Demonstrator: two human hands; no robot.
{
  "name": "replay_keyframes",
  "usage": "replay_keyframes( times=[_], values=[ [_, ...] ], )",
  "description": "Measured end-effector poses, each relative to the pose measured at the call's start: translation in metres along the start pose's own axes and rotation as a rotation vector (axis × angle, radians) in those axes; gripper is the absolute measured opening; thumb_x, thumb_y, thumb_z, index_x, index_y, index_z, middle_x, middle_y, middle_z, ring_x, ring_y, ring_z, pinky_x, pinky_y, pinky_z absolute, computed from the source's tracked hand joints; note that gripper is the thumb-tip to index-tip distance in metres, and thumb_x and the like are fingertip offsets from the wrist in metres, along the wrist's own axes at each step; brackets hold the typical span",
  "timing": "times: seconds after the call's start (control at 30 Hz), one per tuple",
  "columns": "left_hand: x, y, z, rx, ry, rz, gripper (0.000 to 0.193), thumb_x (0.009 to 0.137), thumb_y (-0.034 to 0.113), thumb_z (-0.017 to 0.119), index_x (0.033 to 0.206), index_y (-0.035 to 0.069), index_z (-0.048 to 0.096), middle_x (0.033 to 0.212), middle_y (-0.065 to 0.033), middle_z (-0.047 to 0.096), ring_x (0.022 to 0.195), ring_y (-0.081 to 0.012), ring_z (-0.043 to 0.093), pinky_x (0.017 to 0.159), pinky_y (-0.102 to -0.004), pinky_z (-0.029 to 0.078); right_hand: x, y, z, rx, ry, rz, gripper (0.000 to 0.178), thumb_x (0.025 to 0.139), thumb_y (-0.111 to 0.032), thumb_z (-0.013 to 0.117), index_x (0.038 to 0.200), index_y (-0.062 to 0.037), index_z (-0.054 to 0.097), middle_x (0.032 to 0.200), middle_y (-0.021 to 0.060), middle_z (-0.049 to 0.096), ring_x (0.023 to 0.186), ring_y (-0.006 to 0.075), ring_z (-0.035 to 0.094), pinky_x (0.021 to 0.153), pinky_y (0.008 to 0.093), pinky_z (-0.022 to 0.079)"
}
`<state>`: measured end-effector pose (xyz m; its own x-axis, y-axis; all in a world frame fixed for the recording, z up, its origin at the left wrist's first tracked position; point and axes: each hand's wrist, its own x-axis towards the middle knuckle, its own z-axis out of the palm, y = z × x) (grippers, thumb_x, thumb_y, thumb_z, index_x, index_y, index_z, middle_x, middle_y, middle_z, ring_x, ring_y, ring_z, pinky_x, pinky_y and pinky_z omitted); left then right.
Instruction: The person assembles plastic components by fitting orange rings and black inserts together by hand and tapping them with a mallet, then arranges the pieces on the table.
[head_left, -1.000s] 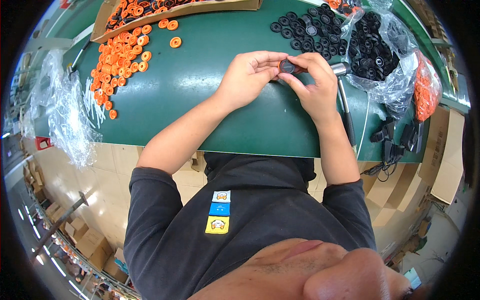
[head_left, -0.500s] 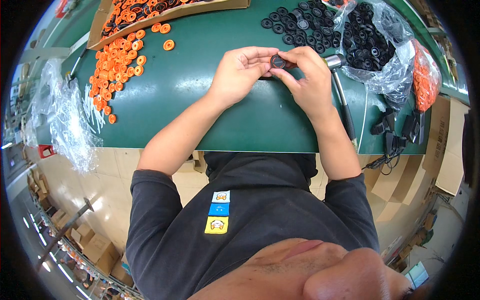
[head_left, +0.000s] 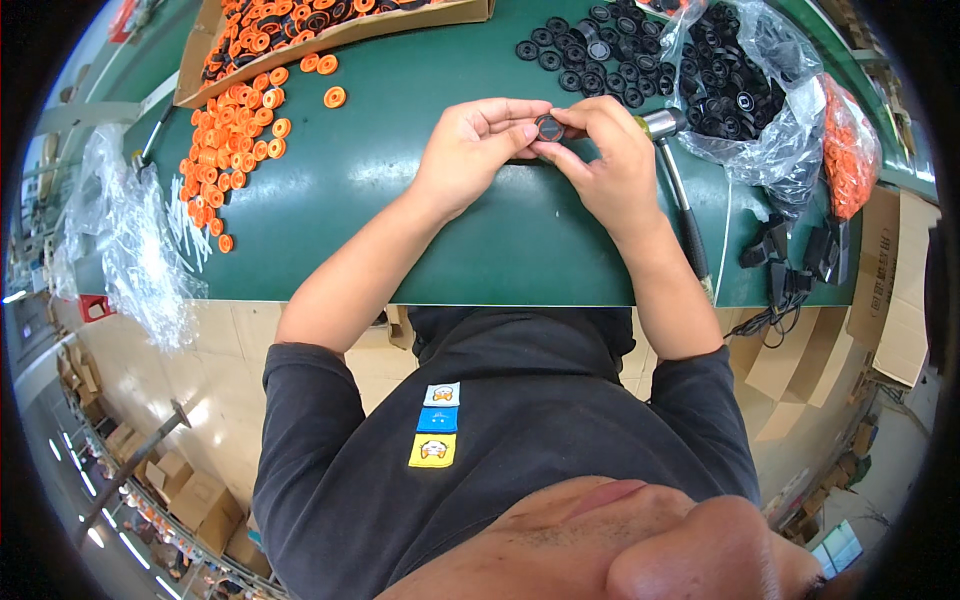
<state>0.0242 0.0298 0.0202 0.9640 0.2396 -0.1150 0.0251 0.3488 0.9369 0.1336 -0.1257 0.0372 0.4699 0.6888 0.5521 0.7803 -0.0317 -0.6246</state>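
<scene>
Between my two hands is a small round black cap (head_left: 550,128) with a thin orange ring showing on its face. My left hand (head_left: 472,150) pinches its left side between thumb and fingers. From the right, the thumb and fingertips of my right hand (head_left: 607,150) grip the same cap. Both hands are just above the green table (head_left: 440,260). Loose black round caps (head_left: 595,50) lie beyond my right hand. A pile of orange round pieces (head_left: 232,135) spreads to the left of my hands.
A cardboard tray (head_left: 350,32) of mixed orange and black pieces stands at the far left. To the right lie a hammer (head_left: 682,190), a clear bag of black caps (head_left: 745,145), a bag of orange parts (head_left: 848,150) and black cabled devices (head_left: 790,265). Crumpled clear plastic (head_left: 140,240) hangs at the left edge.
Both hands have shifted very slightly left with the cap still between them. The cap's face is now tipped a little differently, with its orange ring showing.
</scene>
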Motion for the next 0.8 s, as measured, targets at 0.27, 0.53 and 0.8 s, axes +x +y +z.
replay_keyframes(
  times=[0.27,0.53,0.8],
  values=[
    [-0.001,0.002,0.000,-0.017,0.003,-0.010,0.036,0.099,0.018,0.063,0.128,-0.004,0.062,0.116,-0.0122,0.070,0.098,-0.0138,0.068,0.088,-0.0279,0.056,0.002,-0.001,0.000,-0.022,0.009,-0.028,0.035,0.069,-0.005,0.085,0.098,0.0008,0.066,0.092,0.0107,0.063,0.078,0.0232,0.065,0.068,0.0318,0.056],
    [-0.001,0.000,0.007,-0.051,0.061,0.042,0.030,0.095,0.003,0.065,0.122,-0.009,0.061,0.112,-0.0139,0.070,0.096,-0.0142,0.068,0.087,-0.0269,0.055,0.000,-0.001,0.003,0.071,-0.033,0.070,0.034,0.071,-0.005,0.085,0.100,0.0002,0.067,0.093,0.0102,0.062,0.083,0.0209,0.066,0.072,0.0299,0.056],
    [-0.002,0.001,0.008,0.066,0.103,0.141,0.028,0.096,0.001,0.062,0.123,-0.005,0.059,0.108,-0.0110,0.069,0.097,-0.0127,0.067,0.088,-0.0262,0.054,-0.005,0.008,0.009,0.431,-0.024,0.313,0.027,0.088,-0.006,0.073,0.113,0.0025,0.068,0.104,0.0090,0.063,0.093,0.0162,0.067,0.083,0.0280,0.056]
  ],
)
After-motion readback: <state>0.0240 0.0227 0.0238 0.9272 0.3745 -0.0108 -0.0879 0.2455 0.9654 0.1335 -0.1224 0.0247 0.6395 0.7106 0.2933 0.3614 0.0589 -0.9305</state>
